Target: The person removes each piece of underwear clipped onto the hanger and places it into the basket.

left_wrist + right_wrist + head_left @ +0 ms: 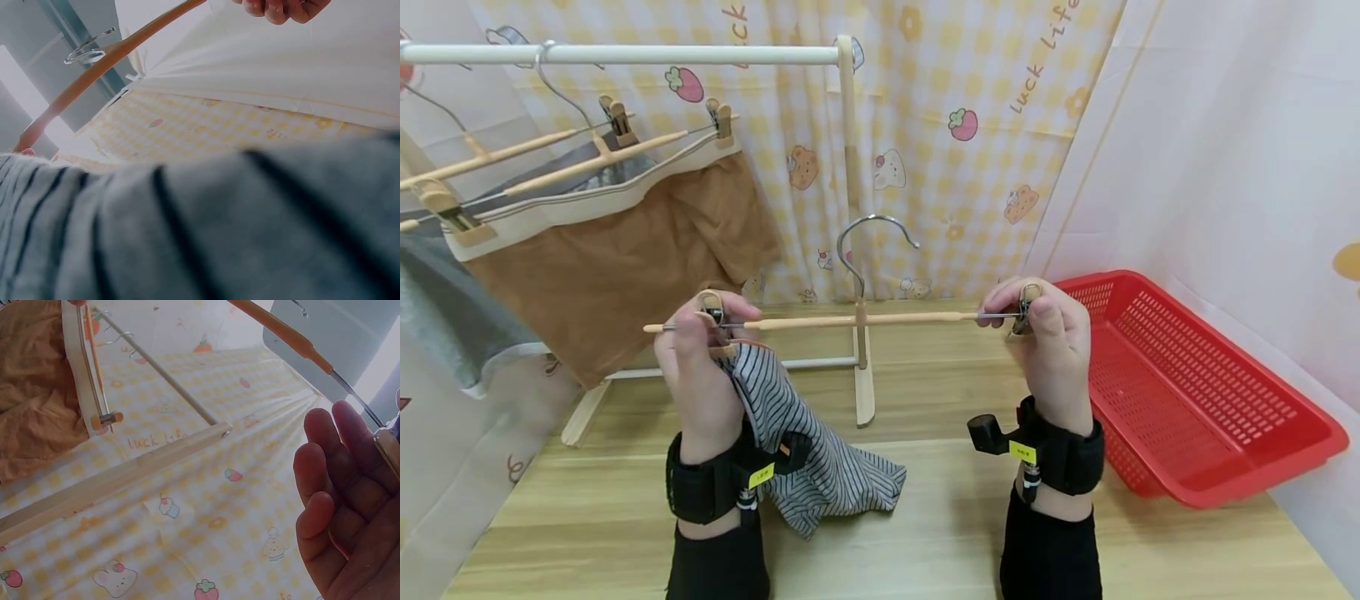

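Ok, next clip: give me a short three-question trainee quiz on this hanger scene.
1. True or false: the striped cloth hangs from the hanger at the left hand.
2. What does the right hand pinch? A) the hook B) the right clip C) the basket rim
3. Fill in: the red basket sits at the table's ____ side.

Key: 1 true; 2 B, the clip; 3 right.

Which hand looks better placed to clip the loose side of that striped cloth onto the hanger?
Probably the right hand. It pinches the free clip at its end of the wooden hanger, which holds no cloth. The left hand is busy pinching the other clip, where the striped cloth hangs.
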The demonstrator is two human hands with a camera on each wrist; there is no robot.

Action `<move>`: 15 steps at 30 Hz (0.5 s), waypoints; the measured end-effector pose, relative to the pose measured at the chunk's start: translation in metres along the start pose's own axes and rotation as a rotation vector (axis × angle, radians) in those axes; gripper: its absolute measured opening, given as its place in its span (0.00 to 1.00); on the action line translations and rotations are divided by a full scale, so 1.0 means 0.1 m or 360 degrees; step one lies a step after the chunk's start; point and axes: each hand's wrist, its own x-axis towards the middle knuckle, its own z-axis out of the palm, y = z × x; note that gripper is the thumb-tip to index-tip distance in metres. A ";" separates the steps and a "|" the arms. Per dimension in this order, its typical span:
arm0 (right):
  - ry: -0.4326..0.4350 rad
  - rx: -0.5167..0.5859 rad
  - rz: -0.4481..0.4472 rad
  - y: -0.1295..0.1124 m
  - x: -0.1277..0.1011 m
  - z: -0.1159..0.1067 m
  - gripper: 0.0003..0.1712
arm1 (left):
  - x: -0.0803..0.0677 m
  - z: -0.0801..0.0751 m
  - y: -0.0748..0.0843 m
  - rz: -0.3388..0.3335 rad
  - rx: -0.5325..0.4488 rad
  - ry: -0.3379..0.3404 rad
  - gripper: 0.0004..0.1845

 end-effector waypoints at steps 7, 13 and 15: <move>-0.0001 -0.0012 -0.0029 -0.02 0.01 0.00 0.26 | -0.02 0.00 0.02 0.0008 0.0005 -0.0080 0.30; 0.0010 -0.0082 -0.0026 -0.04 0.01 0.00 0.25 | -0.01 0.01 0.04 -0.0001 0.0086 -0.0077 0.28; 0.0021 -0.0105 -0.0018 -0.04 0.00 0.00 0.24 | -0.02 0.01 0.04 -0.0018 0.0095 -0.0084 0.28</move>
